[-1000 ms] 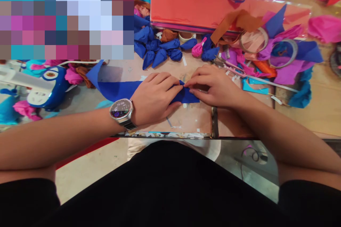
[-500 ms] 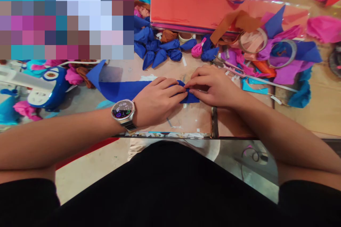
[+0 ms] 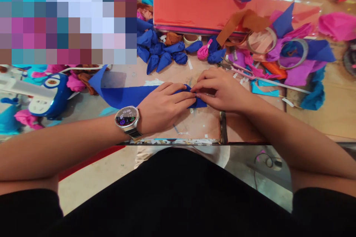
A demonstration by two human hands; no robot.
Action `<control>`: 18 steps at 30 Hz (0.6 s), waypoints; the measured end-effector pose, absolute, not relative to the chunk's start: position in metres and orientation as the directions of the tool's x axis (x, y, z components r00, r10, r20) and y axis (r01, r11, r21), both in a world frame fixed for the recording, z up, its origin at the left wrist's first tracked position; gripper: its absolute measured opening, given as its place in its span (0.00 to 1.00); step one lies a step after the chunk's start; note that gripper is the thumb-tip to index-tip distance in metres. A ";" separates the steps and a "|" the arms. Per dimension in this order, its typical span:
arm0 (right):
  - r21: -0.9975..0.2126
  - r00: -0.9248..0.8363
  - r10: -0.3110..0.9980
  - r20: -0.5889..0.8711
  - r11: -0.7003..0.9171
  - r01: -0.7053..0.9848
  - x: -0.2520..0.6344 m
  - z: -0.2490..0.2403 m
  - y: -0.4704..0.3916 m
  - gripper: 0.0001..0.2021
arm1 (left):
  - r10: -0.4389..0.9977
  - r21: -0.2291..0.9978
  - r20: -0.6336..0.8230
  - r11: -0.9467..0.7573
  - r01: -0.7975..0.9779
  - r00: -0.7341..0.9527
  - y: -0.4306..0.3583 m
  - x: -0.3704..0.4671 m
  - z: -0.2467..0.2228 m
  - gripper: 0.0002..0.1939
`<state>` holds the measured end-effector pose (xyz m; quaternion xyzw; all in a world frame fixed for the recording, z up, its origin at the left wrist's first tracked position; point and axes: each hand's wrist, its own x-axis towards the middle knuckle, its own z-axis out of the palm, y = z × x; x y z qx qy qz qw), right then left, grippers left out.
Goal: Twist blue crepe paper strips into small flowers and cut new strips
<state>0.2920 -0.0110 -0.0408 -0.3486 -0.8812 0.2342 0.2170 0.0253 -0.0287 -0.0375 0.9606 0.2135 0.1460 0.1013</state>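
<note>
A long blue crepe paper strip (image 3: 122,95) lies across the table, its left end curling up. My left hand (image 3: 168,102), with a watch (image 3: 127,117) at the wrist, rests palm down over the strip. Its fingers are together with their tips on the paper; the thumb is hidden. At the strip's right end, my right hand (image 3: 215,89) pinches the paper between thumb and fingertips, right against the left fingertips. Whatever small fold sits between the fingertips is covered.
Several blue paper bundles (image 3: 164,61) lie beyond my hands. Behind them is a clear packet of coral paper sheets (image 3: 194,7). Tape rolls (image 3: 293,53), scissors (image 3: 239,69) and coloured scraps fill the right. A blue and white power strip (image 3: 48,98) lies left.
The view has shifted slightly, so the table things appear a little farther left. Both hands keep nearly the same place and grip on the blue strip.
</note>
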 end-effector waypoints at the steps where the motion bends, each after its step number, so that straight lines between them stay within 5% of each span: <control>1: -0.563 -0.665 0.713 0.221 0.650 0.510 0.292 -0.041 -0.011 0.09 | 0.437 0.260 0.235 -0.889 0.377 0.868 -0.029 0.025 -0.038 0.20; 18: -0.613 -0.678 0.676 0.287 0.674 0.412 0.297 -0.031 -0.009 0.14 | 0.445 0.286 0.229 -0.881 0.377 0.866 -0.028 0.027 -0.033 0.17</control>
